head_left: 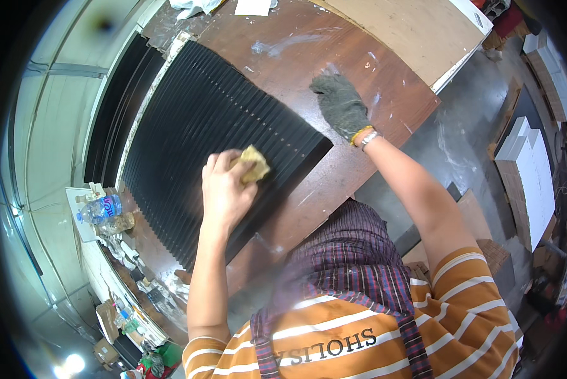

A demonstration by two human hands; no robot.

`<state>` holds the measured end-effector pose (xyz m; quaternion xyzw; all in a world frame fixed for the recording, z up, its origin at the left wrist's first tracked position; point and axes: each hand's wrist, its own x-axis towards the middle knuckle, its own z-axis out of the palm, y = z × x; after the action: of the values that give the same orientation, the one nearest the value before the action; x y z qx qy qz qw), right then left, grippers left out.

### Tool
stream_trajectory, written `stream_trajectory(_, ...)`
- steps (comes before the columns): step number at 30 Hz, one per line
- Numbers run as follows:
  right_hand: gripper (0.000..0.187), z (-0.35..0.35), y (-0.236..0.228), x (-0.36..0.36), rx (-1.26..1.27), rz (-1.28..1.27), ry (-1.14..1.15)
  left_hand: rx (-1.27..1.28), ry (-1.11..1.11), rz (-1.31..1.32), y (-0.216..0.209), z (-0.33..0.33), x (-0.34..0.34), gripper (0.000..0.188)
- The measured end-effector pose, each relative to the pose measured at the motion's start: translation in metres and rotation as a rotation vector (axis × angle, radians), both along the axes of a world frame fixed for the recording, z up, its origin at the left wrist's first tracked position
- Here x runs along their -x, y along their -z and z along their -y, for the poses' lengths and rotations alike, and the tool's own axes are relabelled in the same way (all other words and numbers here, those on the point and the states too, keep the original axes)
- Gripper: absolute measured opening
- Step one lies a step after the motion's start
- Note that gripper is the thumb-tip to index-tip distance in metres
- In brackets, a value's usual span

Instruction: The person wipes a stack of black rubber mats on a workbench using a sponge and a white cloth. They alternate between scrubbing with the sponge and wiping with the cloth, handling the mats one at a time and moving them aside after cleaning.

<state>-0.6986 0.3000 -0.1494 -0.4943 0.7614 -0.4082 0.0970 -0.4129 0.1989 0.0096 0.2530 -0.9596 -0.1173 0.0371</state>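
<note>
A row of long black strips (198, 120), packed side by side, lies across the brown wooden tabletop. On top of them my bare left hand (228, 186) is closed around a crumpled yellow sponge (255, 165), which touches the strips near their right part. My right hand (340, 107) wears a dark grey knitted glove with a yellow cuff. It rests on the tabletop (296, 69) beyond the right end of the strips, fingers stretched out and holding nothing.
More dark strips (119, 114) stand along the left side. A plastic water bottle (100, 208) lies on a ledge at the left, near a smaller jar (118, 223). A tan board (410, 35) covers the far right corner. Stacked white panels (528, 183) stand on the floor at right.
</note>
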Motion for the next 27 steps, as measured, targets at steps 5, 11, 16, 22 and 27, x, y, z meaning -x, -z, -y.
stream_trajectory(5,0.053,-0.055,-0.009,-0.006,0.007,-0.190,-0.203,-0.020,0.139,-0.216,0.031,-0.027,0.089,0.036)
stream_trajectory(11,0.095,-0.072,-0.032,-0.021,-0.145,-0.268,-0.401,-0.028,0.075,0.021,0.012,-0.030,0.029,0.044)
stream_trajectory(16,0.091,-0.058,-0.034,-0.029,-0.184,-0.271,-0.406,0.072,-0.002,-0.129,0.000,-0.033,0.024,0.039)
stream_trajectory(22,0.087,-0.051,-0.024,-0.030,-0.134,-0.215,-0.366,0.027,0.113,-0.199,0.027,-0.066,0.083,0.037)
stream_trajectory(27,0.089,-0.059,-0.030,-0.027,-0.148,-0.308,-0.403,-0.027,-0.108,-0.068,0.002,-0.067,0.018,0.038)
